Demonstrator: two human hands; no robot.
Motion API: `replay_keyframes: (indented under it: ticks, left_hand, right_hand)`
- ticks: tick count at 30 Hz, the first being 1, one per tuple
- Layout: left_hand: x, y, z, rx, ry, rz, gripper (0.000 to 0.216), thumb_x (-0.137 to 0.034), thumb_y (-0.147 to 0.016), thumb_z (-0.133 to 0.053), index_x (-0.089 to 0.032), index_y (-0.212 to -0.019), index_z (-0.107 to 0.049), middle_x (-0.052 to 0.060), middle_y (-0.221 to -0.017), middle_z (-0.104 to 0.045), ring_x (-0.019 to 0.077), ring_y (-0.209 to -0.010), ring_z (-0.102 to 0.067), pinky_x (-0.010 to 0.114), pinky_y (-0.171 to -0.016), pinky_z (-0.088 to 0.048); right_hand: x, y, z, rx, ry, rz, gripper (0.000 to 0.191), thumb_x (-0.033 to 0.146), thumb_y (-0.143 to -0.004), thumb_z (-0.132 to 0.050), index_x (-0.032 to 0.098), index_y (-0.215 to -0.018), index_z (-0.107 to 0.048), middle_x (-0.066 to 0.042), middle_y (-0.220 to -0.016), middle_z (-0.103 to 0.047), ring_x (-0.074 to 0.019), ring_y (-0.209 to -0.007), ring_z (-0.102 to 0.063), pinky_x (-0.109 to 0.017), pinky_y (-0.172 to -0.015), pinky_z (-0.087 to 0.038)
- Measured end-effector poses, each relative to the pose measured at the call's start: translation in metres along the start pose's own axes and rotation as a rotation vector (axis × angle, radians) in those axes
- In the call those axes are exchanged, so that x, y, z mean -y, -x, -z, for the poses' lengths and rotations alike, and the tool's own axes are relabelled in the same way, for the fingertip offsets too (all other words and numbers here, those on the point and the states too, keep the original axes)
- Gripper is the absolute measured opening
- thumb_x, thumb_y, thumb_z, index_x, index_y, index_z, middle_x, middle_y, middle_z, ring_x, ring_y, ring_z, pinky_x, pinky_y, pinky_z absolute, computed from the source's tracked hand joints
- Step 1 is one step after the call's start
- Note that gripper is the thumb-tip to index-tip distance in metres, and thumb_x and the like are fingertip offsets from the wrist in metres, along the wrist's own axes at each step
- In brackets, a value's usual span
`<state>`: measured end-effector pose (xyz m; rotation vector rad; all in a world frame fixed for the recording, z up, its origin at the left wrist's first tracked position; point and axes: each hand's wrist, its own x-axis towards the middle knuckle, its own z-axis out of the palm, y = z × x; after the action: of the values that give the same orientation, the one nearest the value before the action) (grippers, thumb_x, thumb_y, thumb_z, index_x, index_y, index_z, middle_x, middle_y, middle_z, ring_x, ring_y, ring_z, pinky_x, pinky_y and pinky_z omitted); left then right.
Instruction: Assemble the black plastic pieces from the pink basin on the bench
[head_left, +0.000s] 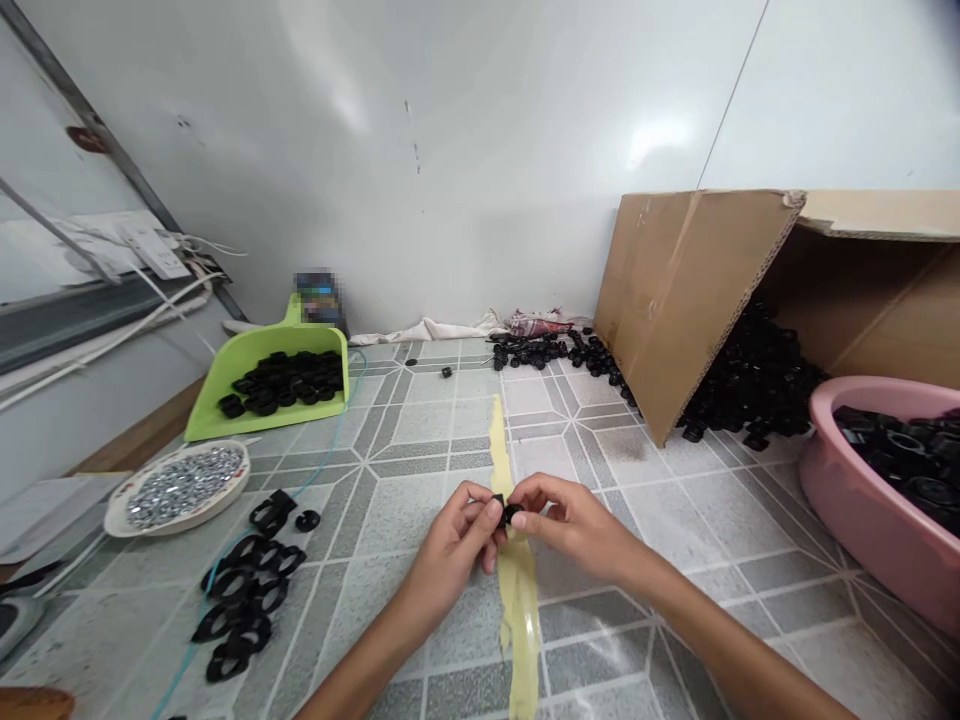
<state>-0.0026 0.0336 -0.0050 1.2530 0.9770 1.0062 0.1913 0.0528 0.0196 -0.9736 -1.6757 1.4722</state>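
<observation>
Over the yellow tape strip (519,600), my left hand (466,528) pinches a small black plastic part (501,508) between thumb and fingers. My right hand (559,515) meets it from the other side, its thumb and forefinger closed on a small black piece (511,512) that touches the first. Fingers cover much of both pieces, so their exact shape is hidden. Left of my hands lies a cluster of black ring-shaped parts (247,590), with one small black round piece (307,520) beside it.
A patterned dish (112,515) of small silvery pieces stands at left, before a green dustpan (266,335) of black parts. On the right, a cardboard box (675,290) lies open, black parts spilling out, next to a pink basin (862,520). More black parts (532,350) lie along the wall.
</observation>
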Motion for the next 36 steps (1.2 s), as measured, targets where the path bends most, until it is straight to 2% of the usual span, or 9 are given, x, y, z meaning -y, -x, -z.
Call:
replay_keyframes:
  ticks: [2,5,10,13,17,24,27,32,36]
  left_hand:
    - [-0.002,0.001,-0.001,0.003,0.002,0.002,0.032,-0.052,-0.095,-0.058,-0.021,-0.092,-0.051,-0.004,-0.069,-0.061,0.0084,-0.051,-0.053,0.021,-0.053,-0.036]
    - [-0.005,0.002,-0.002,0.026,0.007,-0.008,0.031,-0.051,-0.095,-0.059,-0.021,-0.092,-0.053,-0.004,-0.066,-0.062,0.0109,-0.056,-0.057,0.023,-0.058,-0.042]
    - [-0.008,0.002,-0.003,0.053,0.018,-0.003,0.032,-0.052,-0.095,-0.058,-0.021,-0.093,-0.052,-0.004,-0.059,-0.061,0.013,-0.057,-0.057,0.023,-0.06,-0.042]
    - [-0.008,0.002,-0.003,0.002,0.033,0.021,0.034,-0.054,-0.094,-0.058,-0.021,-0.091,-0.052,-0.004,-0.058,-0.06,0.013,-0.055,-0.055,0.023,-0.058,-0.04]
    - [-0.011,0.003,-0.003,-0.039,0.042,0.051,0.035,-0.054,-0.094,-0.057,-0.02,-0.09,-0.055,-0.004,-0.057,-0.061,0.0132,-0.055,-0.054,0.024,-0.059,-0.04]
    - [-0.016,0.005,-0.004,-0.029,0.106,0.07,0.036,-0.054,-0.09,-0.063,-0.02,-0.085,-0.053,-0.002,-0.066,-0.064,0.011,-0.053,-0.054,0.023,-0.057,-0.04]
    - [-0.014,0.005,-0.003,-0.001,0.112,0.074,0.036,-0.053,-0.093,-0.061,-0.02,-0.085,-0.052,-0.003,-0.066,-0.063,0.0089,-0.05,-0.051,0.022,-0.055,-0.037]
    - [-0.013,0.004,-0.001,0.043,0.118,0.099,0.038,-0.053,-0.096,-0.056,-0.018,-0.083,-0.054,-0.002,-0.067,-0.062,0.0077,-0.049,-0.048,0.021,-0.052,-0.034]
    - [-0.015,0.004,0.0,0.048,0.126,0.131,0.041,-0.056,-0.096,-0.053,-0.018,-0.082,-0.055,-0.002,-0.065,-0.061,0.0084,-0.048,-0.047,0.022,-0.051,-0.034]
  right_hand:
    - [-0.003,0.0,-0.007,0.002,-0.093,-0.024,0.028,0.046,-0.09,-0.068,0.018,-0.095,-0.067,-0.004,-0.084,-0.066,-0.0178,-0.077,-0.061,-0.028,-0.062,-0.047]
    - [-0.012,-0.002,-0.017,-0.085,-0.213,-0.024,0.031,0.046,-0.085,-0.074,0.018,-0.093,-0.063,0.0,-0.075,-0.06,-0.0152,-0.068,-0.058,-0.028,-0.061,-0.047]
    - [-0.016,0.0,-0.025,-0.182,-0.212,0.022,0.029,0.041,-0.084,-0.076,0.019,-0.089,-0.057,0.004,-0.074,-0.056,-0.0126,-0.067,-0.055,-0.027,-0.064,-0.044]
    - [-0.011,0.004,-0.025,-0.176,-0.095,0.045,0.022,0.035,-0.087,-0.074,0.02,-0.098,-0.061,0.001,-0.082,-0.062,-0.0151,-0.078,-0.06,-0.029,-0.073,-0.047]
    - [-0.005,0.008,-0.025,-0.173,0.119,0.133,0.017,0.025,-0.093,-0.065,0.022,-0.11,-0.065,-0.004,-0.104,-0.068,-0.0188,-0.097,-0.064,-0.033,-0.083,-0.051]
    - [-0.01,0.012,-0.02,-0.178,0.504,0.422,0.024,0.016,-0.1,-0.053,0.025,-0.121,-0.062,-0.007,-0.113,-0.066,-0.0205,-0.103,-0.063,-0.039,-0.091,-0.054]
    - [-0.013,0.012,-0.018,-0.182,0.621,0.537,0.026,0.015,-0.102,-0.05,0.023,-0.125,-0.06,-0.009,-0.117,-0.064,-0.0215,-0.11,-0.062,-0.041,-0.096,-0.055]
    - [-0.015,0.011,-0.009,-0.125,0.839,0.7,0.037,0.008,-0.102,-0.042,0.019,-0.135,-0.055,-0.013,-0.12,-0.065,-0.0234,-0.111,-0.061,-0.043,-0.093,-0.057]
    - [-0.015,0.011,-0.006,-0.081,0.871,0.755,0.037,0.009,-0.102,-0.043,0.018,-0.135,-0.056,-0.014,-0.121,-0.066,-0.0251,-0.112,-0.06,-0.044,-0.093,-0.056]
